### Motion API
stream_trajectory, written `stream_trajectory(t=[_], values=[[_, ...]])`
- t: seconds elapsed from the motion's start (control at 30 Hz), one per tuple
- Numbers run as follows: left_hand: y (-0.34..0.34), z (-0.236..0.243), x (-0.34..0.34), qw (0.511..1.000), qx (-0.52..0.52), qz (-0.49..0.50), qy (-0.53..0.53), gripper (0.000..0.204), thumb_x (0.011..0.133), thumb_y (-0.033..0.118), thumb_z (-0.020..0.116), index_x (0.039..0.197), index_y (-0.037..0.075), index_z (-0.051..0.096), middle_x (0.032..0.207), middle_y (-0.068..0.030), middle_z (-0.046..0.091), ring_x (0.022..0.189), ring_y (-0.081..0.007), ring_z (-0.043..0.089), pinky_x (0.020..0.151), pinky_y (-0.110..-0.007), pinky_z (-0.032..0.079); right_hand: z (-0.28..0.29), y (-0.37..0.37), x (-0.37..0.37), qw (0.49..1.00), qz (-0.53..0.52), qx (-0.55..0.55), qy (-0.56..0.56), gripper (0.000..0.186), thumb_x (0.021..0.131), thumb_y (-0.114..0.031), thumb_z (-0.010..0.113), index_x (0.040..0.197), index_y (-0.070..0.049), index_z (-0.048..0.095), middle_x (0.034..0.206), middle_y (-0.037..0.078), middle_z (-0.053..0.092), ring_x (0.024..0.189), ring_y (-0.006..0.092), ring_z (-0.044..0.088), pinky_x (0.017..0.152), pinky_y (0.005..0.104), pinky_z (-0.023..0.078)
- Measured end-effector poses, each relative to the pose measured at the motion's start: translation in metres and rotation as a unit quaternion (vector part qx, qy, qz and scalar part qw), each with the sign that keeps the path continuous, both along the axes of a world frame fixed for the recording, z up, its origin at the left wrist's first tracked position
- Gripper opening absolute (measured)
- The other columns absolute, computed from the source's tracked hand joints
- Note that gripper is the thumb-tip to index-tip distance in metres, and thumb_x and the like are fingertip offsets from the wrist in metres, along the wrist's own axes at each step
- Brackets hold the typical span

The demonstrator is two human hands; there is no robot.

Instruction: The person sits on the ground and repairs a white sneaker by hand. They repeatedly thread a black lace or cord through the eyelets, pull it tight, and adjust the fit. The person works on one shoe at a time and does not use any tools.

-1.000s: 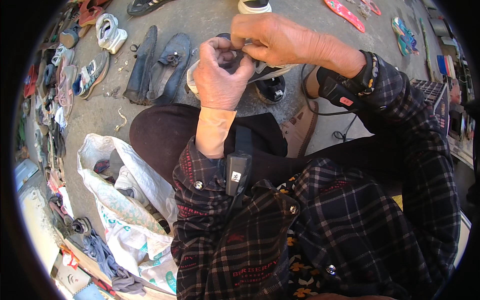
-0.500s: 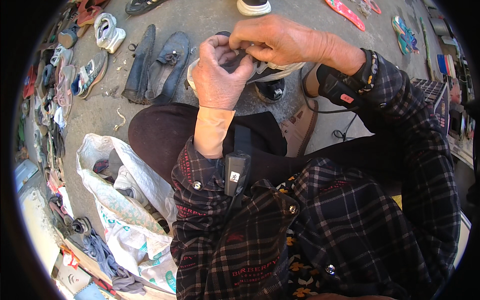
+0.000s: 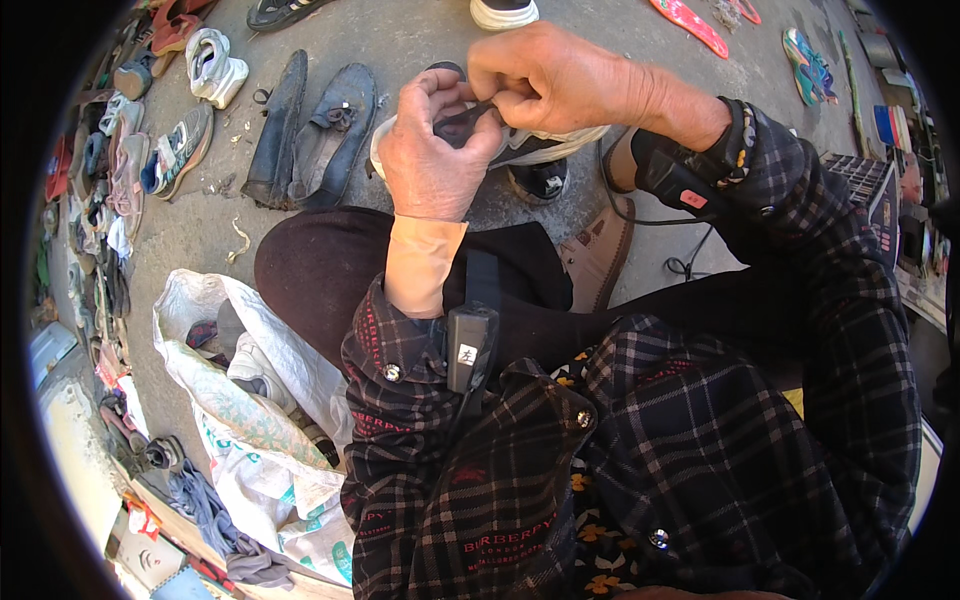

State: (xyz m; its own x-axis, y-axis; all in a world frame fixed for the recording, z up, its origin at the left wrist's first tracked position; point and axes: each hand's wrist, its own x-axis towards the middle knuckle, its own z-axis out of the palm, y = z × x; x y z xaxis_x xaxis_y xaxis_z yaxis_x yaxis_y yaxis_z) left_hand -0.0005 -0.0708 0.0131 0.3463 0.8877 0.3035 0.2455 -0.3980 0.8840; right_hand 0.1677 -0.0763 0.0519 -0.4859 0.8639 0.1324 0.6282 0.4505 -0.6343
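Observation:
A shoe with a white sole (image 3: 552, 147) and a dark opening sits in front of my knees, largely covered by my hands. My left hand (image 3: 437, 160) is curled at the shoe's near left side, with thumb and fingers closed on the dark upper. Above the opening, my right hand (image 3: 565, 85) pinches a thin dark strip at the shoe's edge. Whether that strip is a lace or part of the upper cannot be made out. Just below, a black shoe with a white mark (image 3: 540, 182) rests on the ground.
Black flat shoes (image 3: 335, 135) and white-and-grey sneakers (image 3: 182, 150) lie to the left. An open white woven sack (image 3: 250, 440) holding shoes stands by my left knee. A black cable (image 3: 655, 222) runs across the ground at right. Pink flip-flops (image 3: 690, 27) lie farther off.
My right hand has shifted slightly up and left, and the dark strip between its fingers shows more plainly. The shoe's opening is more visible beside my left thumb.

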Motion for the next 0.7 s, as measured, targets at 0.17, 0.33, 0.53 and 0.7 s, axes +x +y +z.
stream_trajectory(t=[0.17,0.33,0.53,0.7], values=[[0.002,-0.004,0.000,0.999,-0.010,-0.015,-0.033,0.033,0.066,0.006,0.071,0.094,0.000,0.055,0.083,-0.0088,0.065,0.071,-0.0155,0.065,0.064,-0.024,0.051,-0.005,0.002,0.004,0.930,-0.079,-0.265,0.241,0.014,0.075,-0.006,0.056,0.089,-0.002,0.057,0.063,0.002,0.053,0.045,0.0053,0.043,0.039,0.0202,0.033],[0.004,-0.008,-0.002,1.000,0.005,-0.022,-0.006,0.019,0.065,0.008,0.071,0.079,0.002,0.060,0.077,-0.0067,0.064,0.065,-0.0144,0.063,0.058,-0.025,0.049,-0.006,0.004,0.016,0.837,-0.062,-0.412,0.353,0.021,0.083,-0.011,0.056,0.100,0.000,0.056,0.065,0.001,0.053,0.046,0.0008,0.041,0.035,0.0151,0.029],[0.004,-0.008,-0.003,1.000,0.024,0.003,-0.009,0.016,0.063,0.007,0.069,0.075,0.003,0.059,0.073,-0.0068,0.062,0.061,-0.0168,0.063,0.056,-0.026,0.049,-0.017,0.003,0.005,0.856,-0.159,-0.335,0.361,0.019,0.081,-0.013,0.062,0.096,-0.002,0.060,0.067,-0.003,0.054,0.053,0.0014,0.046,0.044,0.0159,0.038],[0.007,-0.008,-0.004,0.998,0.066,0.015,-0.013,0.015,0.063,0.007,0.068,0.074,0.003,0.058,0.073,-0.0073,0.062,0.060,-0.0180,0.062,0.055,-0.027,0.049,-0.014,0.009,-0.001,0.850,-0.167,-0.302,0.397,0.016,0.080,-0.012,0.062,0.091,-0.002,0.058,0.067,0.001,0.056,0.051,0.0074,0.050,0.043,0.0182,0.040]])
